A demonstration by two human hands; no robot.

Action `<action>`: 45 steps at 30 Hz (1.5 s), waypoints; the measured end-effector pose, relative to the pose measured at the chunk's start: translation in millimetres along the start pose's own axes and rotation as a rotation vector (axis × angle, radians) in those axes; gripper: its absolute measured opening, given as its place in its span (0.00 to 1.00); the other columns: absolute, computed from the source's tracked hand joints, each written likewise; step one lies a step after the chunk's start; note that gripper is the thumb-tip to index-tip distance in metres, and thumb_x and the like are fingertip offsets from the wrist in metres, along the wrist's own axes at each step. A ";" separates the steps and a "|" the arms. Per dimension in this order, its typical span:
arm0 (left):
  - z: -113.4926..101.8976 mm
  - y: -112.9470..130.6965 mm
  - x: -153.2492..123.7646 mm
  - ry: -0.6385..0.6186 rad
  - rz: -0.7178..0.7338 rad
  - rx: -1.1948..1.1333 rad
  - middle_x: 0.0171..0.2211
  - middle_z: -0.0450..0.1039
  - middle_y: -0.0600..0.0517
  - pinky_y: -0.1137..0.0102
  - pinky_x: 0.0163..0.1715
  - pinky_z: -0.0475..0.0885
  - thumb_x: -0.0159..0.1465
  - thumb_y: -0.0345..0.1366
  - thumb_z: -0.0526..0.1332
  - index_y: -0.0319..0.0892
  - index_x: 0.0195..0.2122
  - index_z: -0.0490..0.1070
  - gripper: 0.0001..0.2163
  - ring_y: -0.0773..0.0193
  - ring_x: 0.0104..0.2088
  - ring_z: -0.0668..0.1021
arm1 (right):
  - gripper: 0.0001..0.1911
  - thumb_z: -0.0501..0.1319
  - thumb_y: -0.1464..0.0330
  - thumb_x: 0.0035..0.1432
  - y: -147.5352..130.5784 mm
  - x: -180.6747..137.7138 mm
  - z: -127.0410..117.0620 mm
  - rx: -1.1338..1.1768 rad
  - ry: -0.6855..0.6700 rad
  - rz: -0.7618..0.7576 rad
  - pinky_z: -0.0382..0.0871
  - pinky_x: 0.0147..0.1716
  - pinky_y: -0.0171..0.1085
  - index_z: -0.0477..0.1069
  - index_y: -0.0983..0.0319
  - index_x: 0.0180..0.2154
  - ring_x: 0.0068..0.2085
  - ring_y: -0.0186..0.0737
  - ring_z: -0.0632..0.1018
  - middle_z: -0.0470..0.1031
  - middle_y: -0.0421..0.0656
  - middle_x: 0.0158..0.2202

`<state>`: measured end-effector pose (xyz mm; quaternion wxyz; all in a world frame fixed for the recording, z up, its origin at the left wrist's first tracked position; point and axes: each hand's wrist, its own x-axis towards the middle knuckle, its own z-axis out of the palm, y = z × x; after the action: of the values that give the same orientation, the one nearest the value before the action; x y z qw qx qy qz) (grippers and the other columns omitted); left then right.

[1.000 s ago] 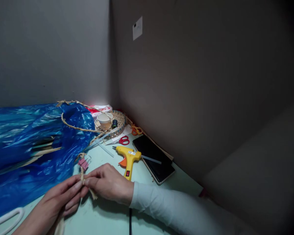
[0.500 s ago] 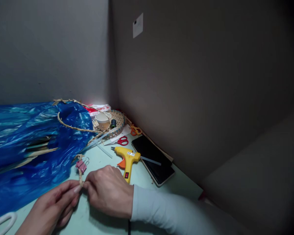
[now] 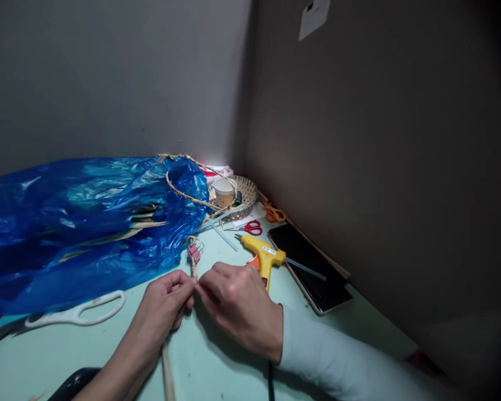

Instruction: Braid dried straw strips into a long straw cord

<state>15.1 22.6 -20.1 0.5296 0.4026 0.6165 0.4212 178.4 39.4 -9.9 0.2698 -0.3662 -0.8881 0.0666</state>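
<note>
For fiddly cord work like this, I'd keep the left hand (image 3: 161, 303) as the anchor and let the right hand (image 3: 242, 303) do the moving. Both sets of fingers look pinched together on the near end of the cord (image 3: 194, 270), tips almost touching, though exactly which strands the right one has is hidden behind its knuckles. Pinch right where the twist ends, keep the pull light and even against the pink clip (image 3: 194, 253) just beyond the fingertips, and don't let the strands roll loose when you swap grip. Too hard a tug could drag the clip, imo.

As for the cord, it's a short, straw-coloured, natural-looking fibre piece, running up from the fingers into the clip, with a scruffy bit sticking out past it. Twisted or plaited? Can't really tell at this size. A flat pale strip (image 3: 167, 373) lies on the desk (image 3: 217, 373) below the left fingers; can't see if it's joined on. The yellow glue gun (image 3: 264, 250) sits just past the right knuckles, so mind the nozzle.
</note>
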 end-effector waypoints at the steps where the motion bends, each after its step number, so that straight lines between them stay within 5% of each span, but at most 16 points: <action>1: -0.7 -0.7 -0.3 -0.020 -0.013 -0.023 0.12 0.54 0.63 0.79 0.14 0.45 0.50 0.50 0.69 0.41 0.18 0.64 0.19 0.78 0.13 0.53 | 0.13 0.52 0.67 0.68 -2.1 -2.1 1.0 -0.042 0.001 -0.071 0.52 0.24 0.37 0.71 0.63 0.33 0.27 0.35 0.72 0.74 0.41 0.29; 5: -2.9 -2.1 -1.0 -0.092 -0.060 -0.117 0.14 0.48 0.66 0.78 0.15 0.42 0.49 0.51 0.69 0.41 0.23 0.66 0.19 0.78 0.15 0.48 | 0.08 0.52 0.74 0.64 -8.0 -7.5 3.6 -0.167 -0.008 -0.297 0.52 0.22 0.39 0.70 0.67 0.35 0.26 0.39 0.70 0.72 0.44 0.29; 10: -5.7 -2.0 -2.7 -0.122 -0.066 -0.170 0.18 0.54 0.64 0.78 0.17 0.44 0.50 0.50 0.70 0.40 0.29 0.69 0.19 0.77 0.17 0.49 | 0.09 0.52 0.76 0.63 -10.9 -7.9 2.7 -0.209 -0.008 -0.355 0.55 0.22 0.40 0.71 0.68 0.36 0.27 0.42 0.71 0.72 0.46 0.29; 16: -8.3 -0.7 -2.1 -0.141 -0.021 -0.110 0.19 0.60 0.61 0.77 0.17 0.44 0.53 0.47 0.68 0.40 0.28 0.68 0.15 0.78 0.17 0.51 | 0.13 0.55 0.64 0.65 -4.4 4.4 -10.7 0.182 0.077 0.091 0.63 0.39 0.39 0.75 0.65 0.39 0.38 0.42 0.74 0.77 0.46 0.35; 19: -7.7 -1.0 -0.7 -0.140 0.001 -0.067 0.19 0.62 0.60 0.77 0.16 0.44 0.53 0.48 0.67 0.40 0.27 0.68 0.16 0.77 0.16 0.53 | 0.14 0.56 0.65 0.66 3.3 11.7 -12.4 0.393 -0.077 0.236 0.63 0.40 0.37 0.74 0.65 0.46 0.40 0.40 0.75 0.78 0.46 0.39; 23: -6.6 -1.6 -1.3 -0.148 0.049 0.009 0.19 0.63 0.60 0.77 0.16 0.46 0.54 0.49 0.65 0.40 0.27 0.70 0.15 0.76 0.16 0.55 | 0.12 0.54 0.66 0.67 12.6 17.9 -4.5 0.607 -0.263 0.282 0.61 0.34 0.33 0.75 0.63 0.40 0.33 0.35 0.74 0.77 0.41 0.30; 28: -5.8 0.5 -4.8 -0.134 0.092 0.119 0.21 0.65 0.58 0.75 0.18 0.49 0.56 0.47 0.63 0.41 0.28 0.73 0.14 0.73 0.18 0.58 | 0.09 0.59 0.67 0.62 18.1 18.9 10.4 0.760 -0.250 0.395 0.62 0.31 0.31 0.75 0.65 0.34 0.30 0.33 0.74 0.76 0.40 0.27; 36: -3.2 11.4 -25.0 0.088 0.204 0.589 0.23 0.73 0.53 0.68 0.29 0.61 0.62 0.48 0.55 0.45 0.26 0.72 0.15 0.60 0.26 0.72 | 0.08 0.60 0.68 0.58 7.9 14.6 9.7 0.724 -0.144 0.491 0.60 0.24 0.29 0.73 0.65 0.28 0.24 0.31 0.71 0.75 0.39 0.23; 45: 10.8 -9.0 -34.0 0.227 0.641 0.754 0.21 0.70 0.50 0.66 0.27 0.56 0.59 0.34 0.61 0.47 0.23 0.73 0.08 0.59 0.21 0.69 | 0.07 0.60 0.68 0.58 9.8 12.6 16.5 1.000 -0.197 0.538 0.64 0.26 0.30 0.75 0.65 0.32 0.24 0.32 0.72 0.72 0.38 0.21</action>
<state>29.3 -11.4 -18.8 0.1210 0.6864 0.6249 0.3517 168.4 56.4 -21.5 0.2997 -0.3992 -0.6450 0.5786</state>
